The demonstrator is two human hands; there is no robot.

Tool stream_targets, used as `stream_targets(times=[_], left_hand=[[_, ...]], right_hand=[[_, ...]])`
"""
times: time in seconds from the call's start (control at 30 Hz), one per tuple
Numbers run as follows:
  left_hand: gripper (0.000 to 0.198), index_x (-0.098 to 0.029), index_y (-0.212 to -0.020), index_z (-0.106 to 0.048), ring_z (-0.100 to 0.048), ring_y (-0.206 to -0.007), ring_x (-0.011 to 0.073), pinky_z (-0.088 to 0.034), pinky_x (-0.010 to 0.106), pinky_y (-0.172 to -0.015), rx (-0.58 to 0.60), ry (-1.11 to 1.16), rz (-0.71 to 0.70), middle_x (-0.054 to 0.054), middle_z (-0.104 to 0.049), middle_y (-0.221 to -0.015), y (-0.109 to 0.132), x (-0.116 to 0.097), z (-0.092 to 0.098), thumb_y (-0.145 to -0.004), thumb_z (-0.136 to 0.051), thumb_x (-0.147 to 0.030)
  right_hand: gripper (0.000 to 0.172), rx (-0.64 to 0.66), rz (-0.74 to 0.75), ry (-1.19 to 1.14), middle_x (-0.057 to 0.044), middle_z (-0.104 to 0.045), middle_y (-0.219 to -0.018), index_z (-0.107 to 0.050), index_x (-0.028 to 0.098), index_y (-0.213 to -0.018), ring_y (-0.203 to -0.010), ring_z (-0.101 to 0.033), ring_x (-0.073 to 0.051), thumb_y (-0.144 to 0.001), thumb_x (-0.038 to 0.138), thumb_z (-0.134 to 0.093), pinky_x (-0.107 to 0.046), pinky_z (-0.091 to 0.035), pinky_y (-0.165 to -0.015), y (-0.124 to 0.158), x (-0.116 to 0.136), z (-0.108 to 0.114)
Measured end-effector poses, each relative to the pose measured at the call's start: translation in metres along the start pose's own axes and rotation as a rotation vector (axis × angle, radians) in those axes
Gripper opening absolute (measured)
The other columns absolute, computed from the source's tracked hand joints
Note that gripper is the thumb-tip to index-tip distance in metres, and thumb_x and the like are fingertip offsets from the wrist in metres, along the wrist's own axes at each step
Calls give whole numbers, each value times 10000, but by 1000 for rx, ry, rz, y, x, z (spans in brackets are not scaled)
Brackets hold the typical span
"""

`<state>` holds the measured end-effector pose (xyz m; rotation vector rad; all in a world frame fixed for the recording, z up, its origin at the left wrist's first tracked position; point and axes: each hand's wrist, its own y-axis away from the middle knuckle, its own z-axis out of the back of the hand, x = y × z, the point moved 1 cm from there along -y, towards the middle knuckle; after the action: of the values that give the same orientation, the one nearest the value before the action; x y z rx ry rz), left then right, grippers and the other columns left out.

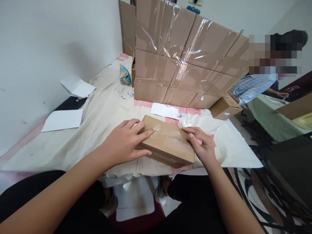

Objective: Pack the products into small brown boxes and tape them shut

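A small flat cardboard box [168, 143] lies on a cream cloth [97, 130] in front of me, with clear tape across its top. My left hand [124, 141] rests on the box's left end, its fingers stretched flat over the top and one fingertip pressing the tape. At the box's right end, my right hand [203, 144] has its fingers curled and pinched together on the tape near the far corner. A small roll of clear tape [184, 123] sits just beyond the box.
A tall stack of taped cardboard boxes [185, 58] stands behind. White paper sheets [63, 119] lie at the left by the wall. Another small box [225, 107] sits at the right, near a seated person [255, 86]. A green table [268, 113] is at the far right.
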<state>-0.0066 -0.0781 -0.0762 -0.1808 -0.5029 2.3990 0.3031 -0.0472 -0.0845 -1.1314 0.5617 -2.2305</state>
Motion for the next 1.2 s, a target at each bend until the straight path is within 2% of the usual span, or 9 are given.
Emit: stream_targets(times=[0.17, 0.27, 0.37, 0.47, 0.57, 0.77, 0.9, 1.0, 1.2], left_hand=[[591, -251, -1365, -626, -560, -1078, 372, -513, 493, -829, -16, -130, 159, 163, -639, -1118, -5, -9, -8, -893, -607, -606], [558, -273, -1358, -628, -566, -1056, 357, -499, 468, -809, -38, -145, 199, 146, -642, -1113, -4, 2, -10, -916, -570, -609], [564, -279, -1400, -586, -577, -1046, 330, -485, 433, -814, -51, -180, 235, 125, -631, -1153, 3, 22, -8, -946, -521, -607], [565, -271, -1416, -567, -585, -996, 298, -496, 414, -819, -64, -174, 308, 111, -612, -1129, 12, 37, -9, -967, -487, -604], [565, -271, -1407, -568, -572, -1002, 276, -524, 430, -883, -113, -64, 331, 111, -561, -1140, 15, 38, -13, -948, -534, -599], [552, -263, -1375, -597, -537, -1108, 334, -520, 523, -978, -111, -59, 264, 150, -513, -1233, 2, 8, -21, -910, -616, -561], [547, -245, -1397, -566, -541, -1108, 332, -535, 527, -975, -120, -43, 260, 169, -485, -1250, 0, -1, -24, -932, -590, -534], [554, -258, -1415, -534, -541, -1118, 337, -532, 537, -991, -129, -48, 254, 167, -475, -1265, 4, 0, -26, -927, -608, -510], [624, -349, -1497, -420, -548, -1133, 361, -533, 555, -978, -143, -26, 246, 160, -473, -1282, 7, 2, -33, -919, -610, -487]], right_hand=[[339, -256, -26, 115, -98, -768, -1012, -682, 222, -717, -974, -693, -254, -978, 370, -526, -451, -527, -934, -31, -33, -7], [318, -363, -282, 200, -80, -758, -930, -716, 196, -783, -937, -675, -240, -924, 415, -533, -390, -521, -885, -42, -69, 17], [369, -213, -679, 116, -87, -744, -814, -725, 153, -751, -745, -647, -208, -847, 472, -567, -330, -512, -717, -31, -101, 46], [373, -5, -864, 3, -116, -756, -867, -739, 131, -761, -721, -644, -191, -799, 478, -609, -303, -498, -672, -10, -114, 58], [309, 63, -837, -29, -86, -750, -913, -743, 146, -800, -820, -665, -196, -776, 434, -633, -295, -519, -734, 2, -114, 53], [338, 27, -839, -35, -98, -733, -926, -729, 141, -863, -792, -667, -208, -818, 444, -584, -343, -550, -749, -4, -123, 35], [389, -54, -607, 112, -100, -640, -1222, -687, 203, -1193, -1010, -633, -224, -844, 332, -571, -390, -528, -906, -8, -123, 26], [366, 42, -432, 225, -106, -630, -1164, -715, 208, -1187, -1067, -618, -242, -874, 258, -534, -423, -488, -997, -7, -121, 18], [332, 99, -538, 236, -97, -638, -1203, -698, 195, -1199, -947, -628, -197, -913, 205, -529, -362, -485, -958, -8, -122, 9]])
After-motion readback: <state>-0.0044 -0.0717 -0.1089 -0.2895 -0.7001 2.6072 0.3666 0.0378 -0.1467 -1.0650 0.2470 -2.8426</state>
